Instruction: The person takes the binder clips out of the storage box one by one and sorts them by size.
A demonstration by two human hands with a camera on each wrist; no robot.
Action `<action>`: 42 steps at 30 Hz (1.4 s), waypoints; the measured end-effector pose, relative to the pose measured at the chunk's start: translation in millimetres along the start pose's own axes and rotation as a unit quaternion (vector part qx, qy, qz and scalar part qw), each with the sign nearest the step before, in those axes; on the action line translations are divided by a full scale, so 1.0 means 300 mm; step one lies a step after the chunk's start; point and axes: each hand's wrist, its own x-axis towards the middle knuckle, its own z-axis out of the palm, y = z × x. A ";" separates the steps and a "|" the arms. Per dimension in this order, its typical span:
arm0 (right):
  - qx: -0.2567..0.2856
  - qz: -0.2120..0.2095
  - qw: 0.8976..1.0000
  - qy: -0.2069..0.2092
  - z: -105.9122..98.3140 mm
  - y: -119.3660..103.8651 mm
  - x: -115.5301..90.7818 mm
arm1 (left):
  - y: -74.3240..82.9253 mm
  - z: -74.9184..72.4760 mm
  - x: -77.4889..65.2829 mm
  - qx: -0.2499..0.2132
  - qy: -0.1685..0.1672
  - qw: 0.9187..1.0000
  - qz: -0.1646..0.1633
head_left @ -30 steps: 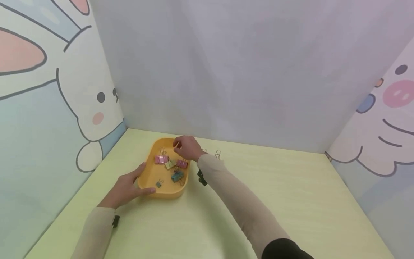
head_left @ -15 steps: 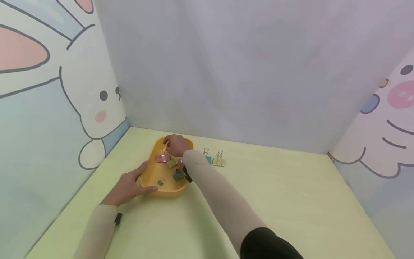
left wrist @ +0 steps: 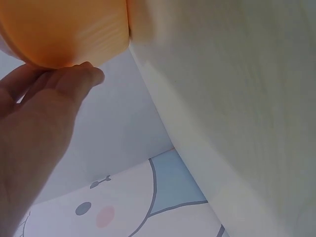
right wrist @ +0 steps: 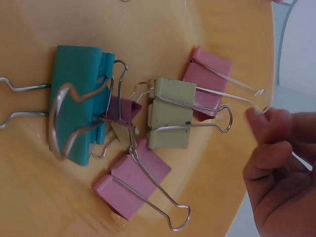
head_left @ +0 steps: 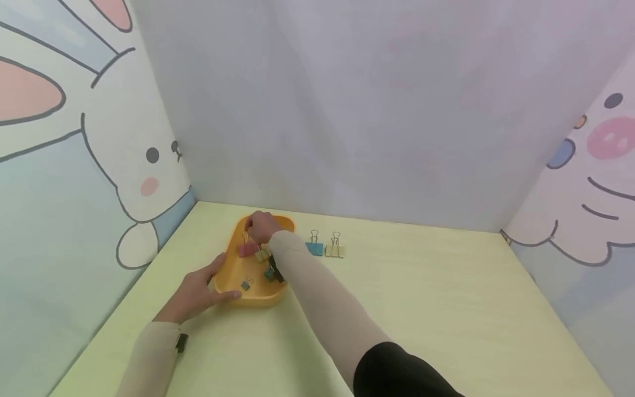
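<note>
A yellow-orange tray stands on the table with several binder clips inside. My left hand grips its near left corner, thumb along the front rim and fingers against the left side. My right hand is over the far part of the tray, its curled fingertips at the wire handle of a pink binder clip. Around it lie a pale yellow binder clip, a second pink binder clip and a large teal binder clip. A small green clip sits near the tray's front.
Right of the tray, a blue binder clip and a cream binder clip lie side by side on the table. A grey wall rises behind, with cartoon-printed panels at both sides.
My right hand has moved left and into the tray, to the pink binder clip's handle. The blue and cream clips have come out from behind my right arm. My left hand stays on the tray.
</note>
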 end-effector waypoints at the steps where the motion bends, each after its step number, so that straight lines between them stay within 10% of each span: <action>1: -0.004 -0.006 1.000 0.004 0.002 -0.003 -0.005 | -0.002 0.002 -0.003 -0.001 -0.001 1.000 -0.002; 22: 0.033 -0.128 0.991 -0.036 -0.130 -0.058 -0.094 | 0.013 0.003 0.004 0.001 -0.009 1.000 -0.013; 42: 0.036 -0.155 0.985 0.063 -0.313 0.066 -0.190 | 0.016 -0.009 -0.001 -0.001 -0.017 1.000 -0.018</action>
